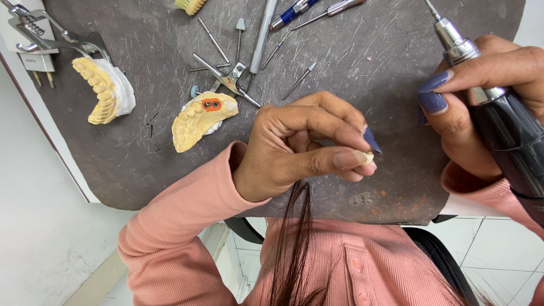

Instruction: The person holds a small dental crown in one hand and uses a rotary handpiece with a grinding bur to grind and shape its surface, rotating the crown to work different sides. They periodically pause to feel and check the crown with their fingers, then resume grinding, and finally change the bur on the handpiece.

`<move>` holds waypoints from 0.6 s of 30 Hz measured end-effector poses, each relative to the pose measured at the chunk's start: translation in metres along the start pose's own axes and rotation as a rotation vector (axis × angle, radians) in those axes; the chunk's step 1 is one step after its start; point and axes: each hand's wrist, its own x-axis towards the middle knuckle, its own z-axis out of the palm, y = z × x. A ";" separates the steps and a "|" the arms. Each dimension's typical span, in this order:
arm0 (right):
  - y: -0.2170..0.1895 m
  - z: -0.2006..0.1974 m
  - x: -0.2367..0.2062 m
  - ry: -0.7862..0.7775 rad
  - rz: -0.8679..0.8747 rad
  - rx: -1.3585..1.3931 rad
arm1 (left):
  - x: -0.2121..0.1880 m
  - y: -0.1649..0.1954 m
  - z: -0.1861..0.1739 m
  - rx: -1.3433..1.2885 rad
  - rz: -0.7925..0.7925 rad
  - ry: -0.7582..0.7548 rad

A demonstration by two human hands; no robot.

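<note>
upper left: yellow dental cast on a metal articulator, sits right by the edge of the dark work mat, so an elbow bump could probably knock it off.

left of centre: second dental cast with an orange patch, lying flat, well apart from both hands.

top centre: loose burs and hand tools scattered around. Anything dropped there would be a pain to find.

centre: left hand, fingers curled in tight, thumb and forefinger pinching a tiny pale tooth piece just over the mat, lower middle of the frame. Only the tip shows, so honestly a small slip and it's gone onto the lap or floor.

lower centre: loose strand of hair hanging right under that hand. Near a spinning tool that's the sketchy bit imo.

right: right hand wrapped snugly round a black rotary handpiece, bur pointing up and away, close to the piece but not touching. Bare fingertips are all that's holding the work, so a skid could nick them.
</note>
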 end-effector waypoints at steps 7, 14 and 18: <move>0.001 0.004 -0.006 0.045 0.041 0.024 | -0.002 0.002 0.002 0.043 -0.004 -0.006; 0.006 0.004 -0.013 0.052 0.048 0.028 | 0.001 0.011 0.008 0.263 0.067 -0.016; 0.008 0.003 -0.013 0.038 0.042 0.007 | 0.000 0.022 0.013 0.623 0.170 -0.056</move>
